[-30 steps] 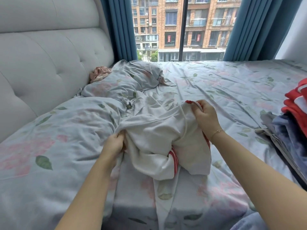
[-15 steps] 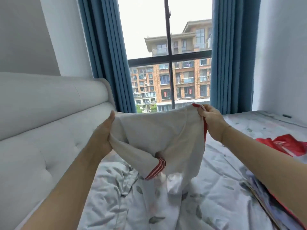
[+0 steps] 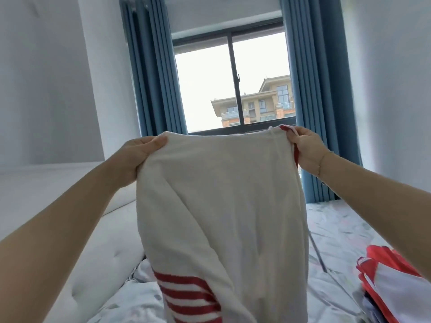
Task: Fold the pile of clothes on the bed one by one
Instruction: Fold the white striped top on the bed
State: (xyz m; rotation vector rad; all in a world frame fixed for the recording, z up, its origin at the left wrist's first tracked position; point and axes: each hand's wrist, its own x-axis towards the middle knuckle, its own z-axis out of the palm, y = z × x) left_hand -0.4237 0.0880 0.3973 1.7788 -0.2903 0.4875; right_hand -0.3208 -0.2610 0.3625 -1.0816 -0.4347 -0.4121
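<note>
I am holding a white knit garment (image 3: 221, 206) up in the air in front of me, over the bed (image 3: 338, 229), with both hands raised level with the window sill behind it. My left hand (image 3: 137, 157) is gripping the top left corner, thumb lying along the upper edge and fingers curled behind the cloth. My right hand (image 3: 307, 152) is pinching the top right corner, where a bit of red trim is showing above my fingers. The upper edge is running almost straight from one hand to the other, stretched taut, and that line is the short way across. The long axis is hanging straight down from my grip, so everything I have to lay out is below my hands, dropping toward the floral bedding. Neither hand seems nearer to the cloth than the other; each has its own corner.

The garment is looking thick and soft, off-white, with diagonal creases falling from the left corner. Near the bottom left a band of red and white stripes (image 3: 189, 297) is showing, probably a cuff or hem, partly tucked under a fold. A thin cord or seam is running down the right side. The bottom is going out of sight below the view, so I cannot tell whether it is touching the bed. To my right a stack of red and white clothes (image 3: 391, 287) is lying on the bed.
</note>
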